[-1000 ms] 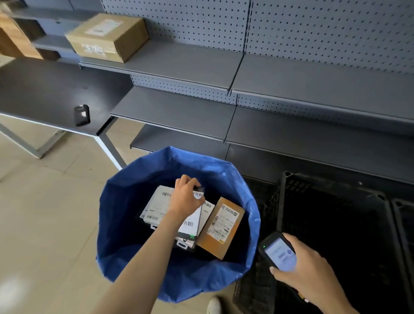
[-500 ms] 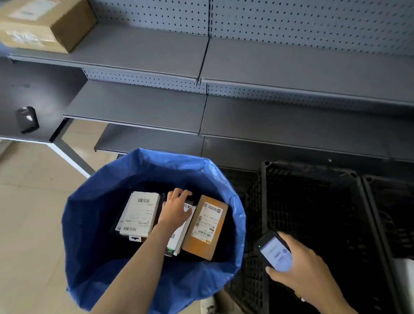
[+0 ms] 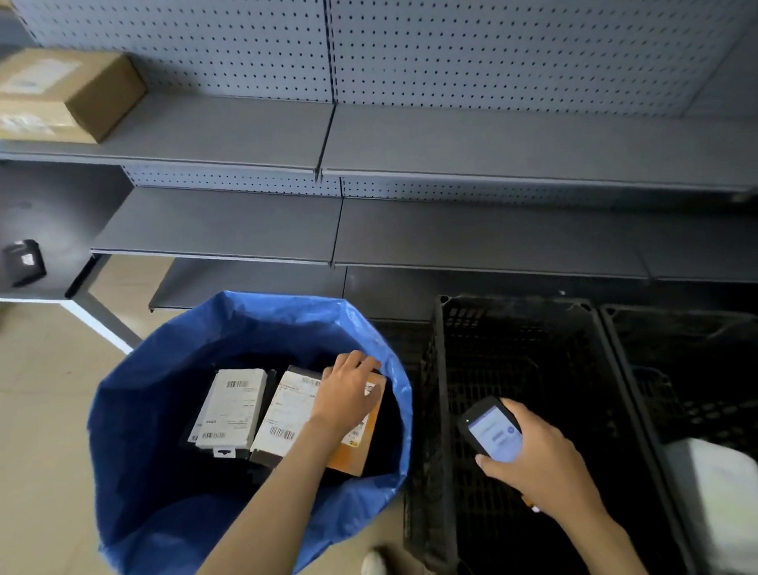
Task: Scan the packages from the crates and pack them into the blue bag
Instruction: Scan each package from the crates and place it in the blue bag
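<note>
Head view: my left hand (image 3: 349, 393) is down inside the round blue plastic bag (image 3: 138, 493), and the change from a second ago is plain. Then it pinched the dark flat package with the white barcode label (image 3: 285, 415) by its top edge and stood it up. Now that package lies flat among the others, between the white flat labelled package (image 3: 232, 409) on its left and the orange-brown cardboard box (image 3: 358, 455) on its right. The hand has let go. Its fingers are loosely spread with hold of nothing, and they lie over the upper corner of the cardboard box. The fingertips are smeared by motion, so I cannot say for sure whether they touch the box or hover just above it.

My right hand (image 3: 537, 467) is wrapped around the black handheld scanner with the lit screen (image 3: 494, 432), holding it over the near black plastic lattice crate (image 3: 441, 371), much as before.

I read this as one more package scanned and packed, with three now showing in the bag. The far black crate (image 3: 623, 342) at the right edge holds a white soft parcel (image 3: 725, 502), blurred, and that seems the next one to fetch. For that, the left hand must come up out of the bag and cross over to it, while the scanner is already in hand.
</note>
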